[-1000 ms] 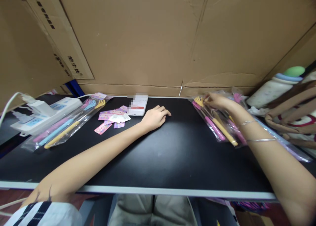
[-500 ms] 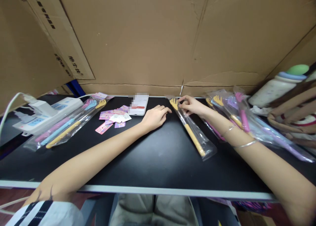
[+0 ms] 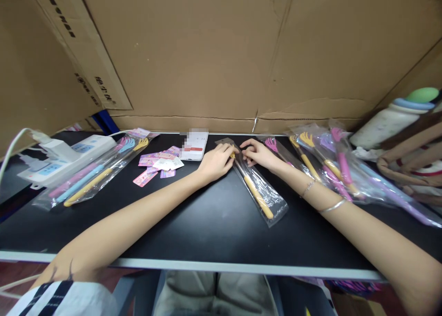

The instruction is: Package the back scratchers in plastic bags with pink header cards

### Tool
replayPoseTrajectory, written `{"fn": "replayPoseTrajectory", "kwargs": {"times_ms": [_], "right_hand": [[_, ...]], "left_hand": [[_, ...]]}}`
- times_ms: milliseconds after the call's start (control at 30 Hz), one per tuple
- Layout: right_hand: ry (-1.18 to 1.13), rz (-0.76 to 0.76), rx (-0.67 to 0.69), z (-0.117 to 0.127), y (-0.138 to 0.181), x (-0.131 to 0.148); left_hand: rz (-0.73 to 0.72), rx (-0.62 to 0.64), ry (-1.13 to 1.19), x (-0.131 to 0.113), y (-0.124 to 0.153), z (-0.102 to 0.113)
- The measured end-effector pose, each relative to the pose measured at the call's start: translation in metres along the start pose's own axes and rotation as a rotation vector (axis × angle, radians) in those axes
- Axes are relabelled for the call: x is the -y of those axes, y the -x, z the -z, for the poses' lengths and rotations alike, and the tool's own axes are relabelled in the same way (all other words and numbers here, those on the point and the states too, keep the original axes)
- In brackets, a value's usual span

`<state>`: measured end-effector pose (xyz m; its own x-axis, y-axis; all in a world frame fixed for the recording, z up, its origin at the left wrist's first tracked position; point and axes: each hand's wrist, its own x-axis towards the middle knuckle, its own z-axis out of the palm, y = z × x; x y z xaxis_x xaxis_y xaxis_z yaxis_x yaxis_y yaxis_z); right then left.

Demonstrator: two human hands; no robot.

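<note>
A yellow back scratcher (image 3: 258, 197) in a clear plastic sleeve (image 3: 276, 208) lies slanted on the black table, its handle end toward me. My left hand (image 3: 217, 162) is closed over its claw end, so only a bit of the yellow claw shows by the fingertips. At the sleeve's upper right edge, my right hand (image 3: 257, 154) has its fingers bent in a loose pinch on the plastic. Just right of that hand is a bagged pink back scratcher (image 3: 271, 144), partly hidden by my right forearm.
Several bagged back scratchers (image 3: 340, 162) are heaped at the right, near a white bottle (image 3: 383, 123). Small printed cards (image 3: 162, 162) and a phone (image 3: 195, 146) lie left of centre. Further left are a sleeve with three scratchers (image 3: 100, 173) and a power strip (image 3: 74, 157). Cardboard (image 3: 207, 54) walls the back.
The yellow back scratcher in its sleeve has shifted left with my right hand. Its claw end is now under my left hand's fingers. A pink scratcher has come into view behind.
</note>
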<state>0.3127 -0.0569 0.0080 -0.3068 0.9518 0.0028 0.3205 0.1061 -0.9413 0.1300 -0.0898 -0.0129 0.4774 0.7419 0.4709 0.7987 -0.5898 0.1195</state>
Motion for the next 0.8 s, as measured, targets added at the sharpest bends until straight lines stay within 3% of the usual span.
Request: {"fn": "replayPoseTrajectory", "kwargs": {"times_ms": [800], "right_hand": [[0.051, 0.119, 0.009, -0.001, -0.005, -0.012]], "left_hand": [[0.035, 0.113, 0.04, -0.002, -0.002, 0.003]]}}
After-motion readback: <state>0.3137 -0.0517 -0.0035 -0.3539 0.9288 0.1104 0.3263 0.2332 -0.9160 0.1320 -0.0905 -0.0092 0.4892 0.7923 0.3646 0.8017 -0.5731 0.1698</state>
